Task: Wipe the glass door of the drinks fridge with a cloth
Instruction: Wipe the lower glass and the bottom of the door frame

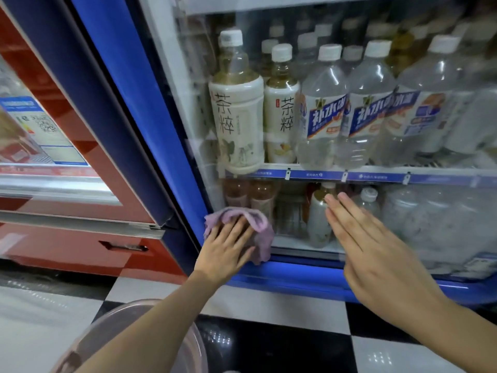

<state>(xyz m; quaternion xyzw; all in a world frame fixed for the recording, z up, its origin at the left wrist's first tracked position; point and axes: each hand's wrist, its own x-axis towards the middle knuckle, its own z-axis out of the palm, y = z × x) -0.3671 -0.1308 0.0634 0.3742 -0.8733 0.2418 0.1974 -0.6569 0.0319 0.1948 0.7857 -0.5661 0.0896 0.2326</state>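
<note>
Left hand (228,249) flat, fingers spread, presses purple cloth (258,232) onto glass door (295,146) at bottom-left corner, likely for full contact; right hand (376,254) open, holds nothing, near glass, probably bracing; basin (113,327) below on floor.

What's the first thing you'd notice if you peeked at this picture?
Probably the left hand pressing a purple cloth against the bottom left corner of the fridge's glass door. The right hand lies flat beside it, and big tea bottles and water bottles stand behind the glass above.
</note>
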